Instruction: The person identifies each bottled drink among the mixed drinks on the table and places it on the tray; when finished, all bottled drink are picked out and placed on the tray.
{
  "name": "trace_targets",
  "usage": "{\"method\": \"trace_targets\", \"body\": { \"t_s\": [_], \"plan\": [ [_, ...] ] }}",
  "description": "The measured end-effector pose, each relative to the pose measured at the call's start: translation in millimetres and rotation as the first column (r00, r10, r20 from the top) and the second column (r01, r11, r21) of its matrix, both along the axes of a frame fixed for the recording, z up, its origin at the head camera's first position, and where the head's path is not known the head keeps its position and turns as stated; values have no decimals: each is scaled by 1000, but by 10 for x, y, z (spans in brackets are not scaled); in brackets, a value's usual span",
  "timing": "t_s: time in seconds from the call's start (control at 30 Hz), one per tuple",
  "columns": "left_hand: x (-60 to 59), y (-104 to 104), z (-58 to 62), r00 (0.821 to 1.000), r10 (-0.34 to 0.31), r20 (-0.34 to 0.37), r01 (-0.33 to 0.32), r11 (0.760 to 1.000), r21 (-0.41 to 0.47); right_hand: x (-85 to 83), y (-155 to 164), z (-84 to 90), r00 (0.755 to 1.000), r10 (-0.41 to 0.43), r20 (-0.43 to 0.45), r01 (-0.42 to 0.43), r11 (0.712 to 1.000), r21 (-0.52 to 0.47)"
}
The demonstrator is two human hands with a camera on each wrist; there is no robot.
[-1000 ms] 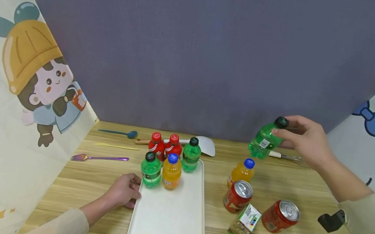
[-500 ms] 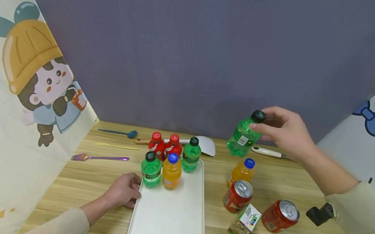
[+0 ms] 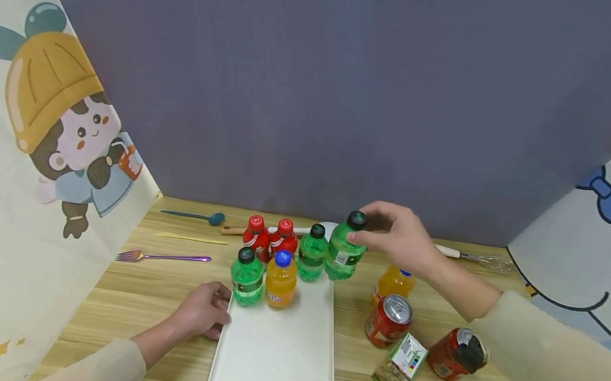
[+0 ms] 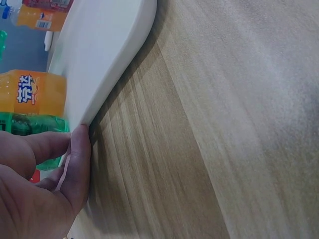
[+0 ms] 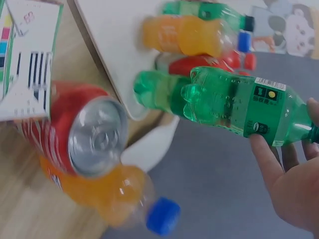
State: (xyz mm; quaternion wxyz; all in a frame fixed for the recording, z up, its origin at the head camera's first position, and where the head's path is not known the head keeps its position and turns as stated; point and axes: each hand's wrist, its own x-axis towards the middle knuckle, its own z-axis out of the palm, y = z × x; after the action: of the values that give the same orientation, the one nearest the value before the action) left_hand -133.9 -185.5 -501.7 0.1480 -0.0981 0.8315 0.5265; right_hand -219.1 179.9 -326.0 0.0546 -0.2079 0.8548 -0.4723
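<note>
Though my fingers cover its neck, my right hand point(image 3: 402, 239) pinches the black cap of a small green plastic soda bottle point(image 3: 344, 255), upright above the far right corner of the white rectangular tray point(image 3: 275, 359). My left hand point(image 3: 200, 310), fingers loosely curled, rests against the tray's left rim.

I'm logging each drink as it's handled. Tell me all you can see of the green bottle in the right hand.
The green bottle is small, clear green plastic with a black cap and a green label bearing a barcode. The right hand pinches it near the cap, holding it roughly upright over the white tray's far right corner, beside another green bottle.
</note>
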Motion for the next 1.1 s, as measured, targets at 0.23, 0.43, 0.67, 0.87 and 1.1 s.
{"method": "trace_targets", "body": {
  "t_s": [0.23,0.43,0.67,0.87,1.1],
  "plan": [
    [13,16,3,1000,1,-14,-1,1000,12,16,-228,-234,1000,15,11,-15,998,68],
    [19,19,20,1000,5,-12,-5,1000,12,31,-333,-423,1000,29,7,-30,996,80],
    [16,16,19,1000,4,-7,-4,1000,-3,40,-418,-619,998,60,11,-61,996,62],
    [6,12,21,1000,-6,1,6,1000,-8,69,-458,-729,998,43,35,-46,994,97],
    [-5,7,4,1000,-7,6,7,1000,-6,96,-480,-823,998,17,56,-24,992,126]
  ]
}}
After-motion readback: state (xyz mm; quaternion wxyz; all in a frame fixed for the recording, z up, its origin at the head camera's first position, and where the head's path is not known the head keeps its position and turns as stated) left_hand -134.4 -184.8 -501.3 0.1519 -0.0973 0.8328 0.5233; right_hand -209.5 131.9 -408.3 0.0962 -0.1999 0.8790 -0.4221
